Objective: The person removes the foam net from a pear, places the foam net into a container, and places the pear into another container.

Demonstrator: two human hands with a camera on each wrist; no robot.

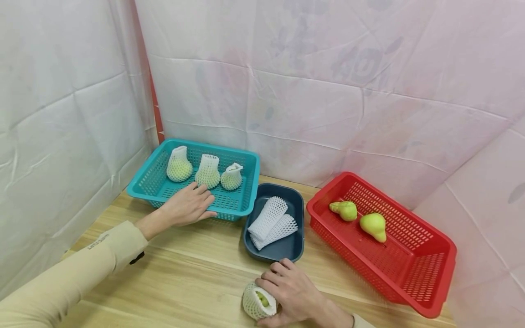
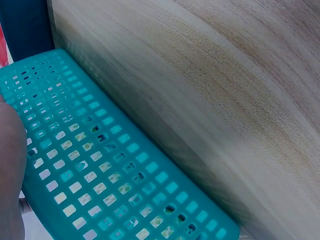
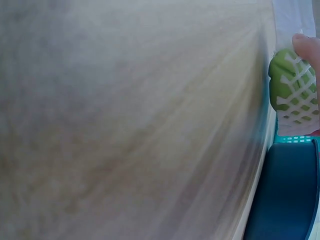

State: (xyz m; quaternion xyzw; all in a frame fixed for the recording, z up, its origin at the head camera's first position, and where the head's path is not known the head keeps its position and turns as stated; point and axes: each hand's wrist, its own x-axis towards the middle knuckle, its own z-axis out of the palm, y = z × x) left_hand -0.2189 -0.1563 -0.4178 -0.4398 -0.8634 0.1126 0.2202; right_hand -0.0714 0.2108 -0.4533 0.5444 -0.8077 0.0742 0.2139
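Observation:
My right hand [image 1: 289, 289] grips a green pear [image 1: 262, 299] wrapped in a white foam net [image 1: 252, 304], low over the wooden table. In the right wrist view the thumb presses on the netted pear [image 3: 295, 90], whose green skin shows past the mesh. My left hand [image 1: 186, 205] rests over the front rim of the teal basket [image 1: 153, 197], its fingers reaching across the edge. Several netted pears [image 1: 208, 172] stand in that basket, just beyond my left fingertips. The left wrist view has the basket's slotted wall [image 2: 100, 165] with part of the hand at the left edge.
A dark blue tray [image 1: 279, 253] between the baskets holds white foam nets [image 1: 270, 218]. To the right, a red basket [image 1: 406, 278] contains two bare pears [image 1: 374, 226]. Pale cloth [image 1: 303, 100] hangs behind the wooden table [image 1: 184, 273].

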